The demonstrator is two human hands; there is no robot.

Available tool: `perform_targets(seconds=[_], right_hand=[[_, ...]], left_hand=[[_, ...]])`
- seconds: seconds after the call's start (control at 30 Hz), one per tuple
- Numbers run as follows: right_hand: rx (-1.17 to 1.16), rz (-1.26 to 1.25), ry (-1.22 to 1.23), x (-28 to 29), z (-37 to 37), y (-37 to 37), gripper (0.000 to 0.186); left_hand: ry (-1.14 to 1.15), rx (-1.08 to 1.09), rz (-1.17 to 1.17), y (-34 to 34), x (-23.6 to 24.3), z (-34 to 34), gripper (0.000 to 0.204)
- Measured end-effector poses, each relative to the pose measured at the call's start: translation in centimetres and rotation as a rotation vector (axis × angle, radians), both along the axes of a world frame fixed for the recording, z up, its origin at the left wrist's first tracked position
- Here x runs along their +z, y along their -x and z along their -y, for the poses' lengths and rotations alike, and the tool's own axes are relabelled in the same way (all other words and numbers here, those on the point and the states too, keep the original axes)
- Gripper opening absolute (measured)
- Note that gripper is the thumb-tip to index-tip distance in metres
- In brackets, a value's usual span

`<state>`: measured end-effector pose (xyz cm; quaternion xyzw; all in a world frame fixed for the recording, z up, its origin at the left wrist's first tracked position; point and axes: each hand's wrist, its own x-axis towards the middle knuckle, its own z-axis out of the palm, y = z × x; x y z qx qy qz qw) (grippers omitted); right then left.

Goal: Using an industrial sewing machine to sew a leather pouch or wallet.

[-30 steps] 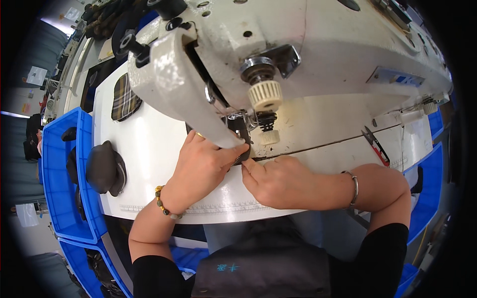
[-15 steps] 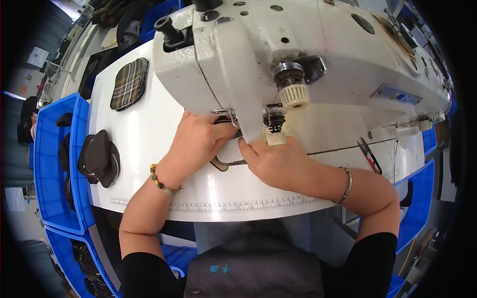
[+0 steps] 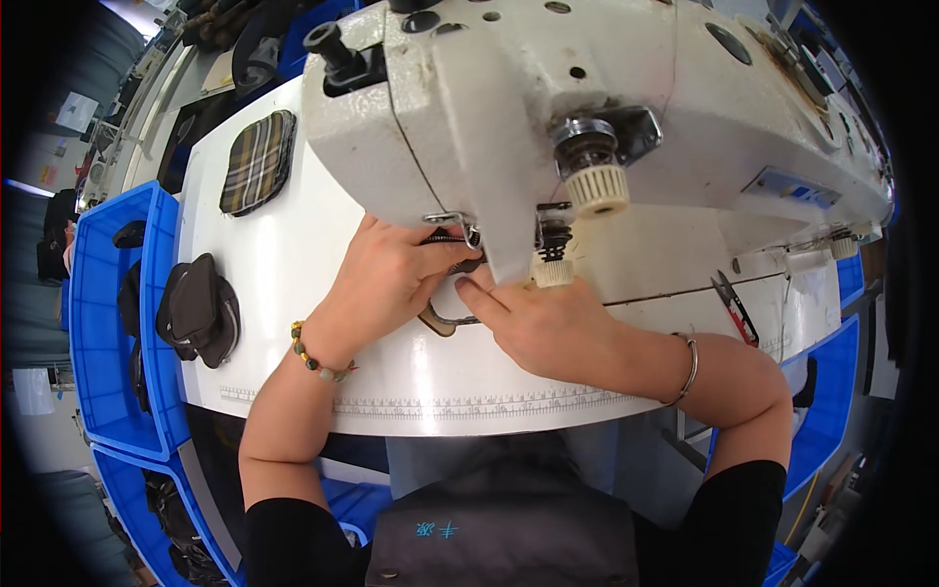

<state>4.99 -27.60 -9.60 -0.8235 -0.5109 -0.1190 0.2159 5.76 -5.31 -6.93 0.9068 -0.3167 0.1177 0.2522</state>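
Observation:
Under the white sewing machine (image 3: 421, 137), my left hand (image 3: 386, 284) pinches a dark zippered piece (image 3: 448, 238) beside the presser foot area, its fingers bent around it. A lower part of that piece, with a tan edge, shows between my hands. My right hand (image 3: 533, 328) is closed, thumb and index finger reaching to the same piece just right of the left hand; its fingertips are partly hidden by the machine's white arm. Red-handled thread snips (image 3: 734, 308) lie to the right. A plaid fabric piece (image 3: 256, 161) and dark pouches (image 3: 196, 308) lie to the left.
The white tabletop (image 3: 293, 382) has a printed ruler along its front edge. Blue bins (image 3: 93, 382) stand at the left, holding dark items, and another blue bin (image 3: 831, 411) is at the right. Dark goods (image 3: 220, 29) are piled at the back left.
The head view has shifted, so the machine appears from higher up. The piece's tan edge has come into sight between my hands. My right index finger has moved slightly left on it.

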Motion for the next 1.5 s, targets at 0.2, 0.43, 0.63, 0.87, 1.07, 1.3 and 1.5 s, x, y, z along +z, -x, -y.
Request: perform_targets(seconds=[0.2,0.43,0.63,0.87,1.07,1.3,1.5], right_hand=[[-0.027,0.014,0.086,-0.5,0.2,-0.1,0.039],[-0.036,0.031,0.023,0.5,0.2,-0.1,0.019],[-0.058,0.099,0.069,0.7,0.6,-0.6,0.023],[-0.074,0.128,0.062,0.7,0.4,-0.5,0.021],[-0.070,0.134,0.019,0.3,0.3,-0.6,0.014],[-0.062,0.098,-0.031,0.0,0.5,-0.8,0.008],[-0.060,0.109,-0.057,-0.2,0.4,-0.7,0.007]], left_hand=[[-0.068,0.060,-0.015,0.4,0.5,0.9,0.036],[-0.039,0.167,-0.058,1.1,0.2,1.8,0.029],[-0.034,0.286,-0.078,1.6,0.6,2.6,0.018],[0.449,0.566,-0.798,0.3,1.6,0.1,0.019],[-0.284,0.160,0.248,1.9,0.2,0.9,0.018],[-0.385,0.235,0.063,4.3,2.6,3.0,0.051],[-0.426,0.221,-0.088,4.9,3.3,3.1,0.052]])
